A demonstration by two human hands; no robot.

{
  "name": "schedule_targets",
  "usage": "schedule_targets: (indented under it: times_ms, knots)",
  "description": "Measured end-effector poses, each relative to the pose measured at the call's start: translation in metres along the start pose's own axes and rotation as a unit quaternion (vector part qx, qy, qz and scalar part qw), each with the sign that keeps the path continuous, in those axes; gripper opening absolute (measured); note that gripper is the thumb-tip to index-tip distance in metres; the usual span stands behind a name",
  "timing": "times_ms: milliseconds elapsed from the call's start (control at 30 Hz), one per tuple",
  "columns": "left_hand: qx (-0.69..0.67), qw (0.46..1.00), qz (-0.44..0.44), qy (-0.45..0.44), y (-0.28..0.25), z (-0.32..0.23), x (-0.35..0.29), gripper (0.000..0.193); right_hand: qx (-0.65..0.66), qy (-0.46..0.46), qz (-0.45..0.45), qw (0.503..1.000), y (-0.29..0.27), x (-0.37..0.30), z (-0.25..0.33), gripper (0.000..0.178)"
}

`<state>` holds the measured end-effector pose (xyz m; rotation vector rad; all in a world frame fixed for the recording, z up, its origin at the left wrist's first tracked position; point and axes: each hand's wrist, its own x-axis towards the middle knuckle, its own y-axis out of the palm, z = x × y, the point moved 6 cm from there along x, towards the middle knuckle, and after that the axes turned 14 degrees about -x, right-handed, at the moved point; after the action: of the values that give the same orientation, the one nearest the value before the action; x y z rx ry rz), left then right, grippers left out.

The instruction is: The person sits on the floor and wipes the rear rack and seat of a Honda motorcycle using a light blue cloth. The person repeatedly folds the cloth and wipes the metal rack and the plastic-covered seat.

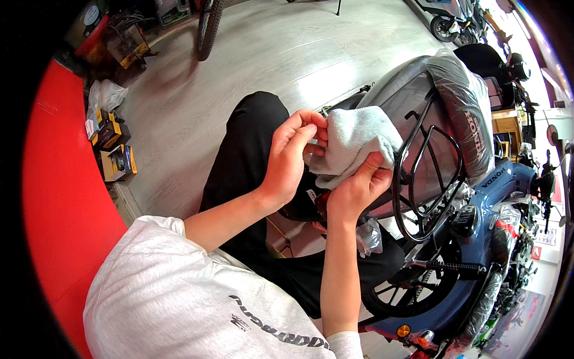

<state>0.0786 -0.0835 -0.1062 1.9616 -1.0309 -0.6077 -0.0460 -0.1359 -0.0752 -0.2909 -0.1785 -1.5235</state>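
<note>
Our right hand [362, 188] pinches pale cloth [362, 131] at near edge; our left hand [290, 149] curls at its left side, whether gripping we cannot tell. Cloth bunches just beyond hands. Black rack [406, 178] right of right hand.

Floor [257, 54]: we are seeing it spreading out, pale grey and wood-grained.
Light: a white glare [326, 87] is shining off it.
Left: a red surface [60, 197] is running alongside us.
Right: we are glimpsing a brown wooden unit [506, 124].
</note>
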Motion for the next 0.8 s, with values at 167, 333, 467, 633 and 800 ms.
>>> schedule_targets:
  times_ms: [167, 333, 467, 633, 800]
  knots:
    - [0.005, 1.0, 0.003, 0.003, 0.0, -0.002, -0.001, 0.017, -0.004, 0.068, 0.023, 0.997, -0.014, -0.008, -0.008, 0.028]
    - [0.0, 1.0, 0.008, -0.001, -0.003, -0.005, -0.002, 0.017, 0.259, 0.227, 0.078, 0.936, -0.034, -0.037, -0.023, 0.045]
    - [-0.001, 1.0, 0.003, -0.005, -0.003, 0.0, -0.002, 0.016, 0.392, 0.24, 0.131, 0.878, -0.037, -0.036, -0.016, 0.047]
    - [0.009, 1.0, 0.016, -0.007, 0.003, -0.003, -0.004, 0.016, 0.408, 0.216, 0.067, 0.884, -0.026, -0.011, -0.011, 0.034]
    - [0.012, 1.0, 0.008, 0.012, 0.002, -0.005, -0.003, 0.017, 0.29, 0.216, -0.036, 0.932, -0.03, -0.013, -0.015, 0.025]
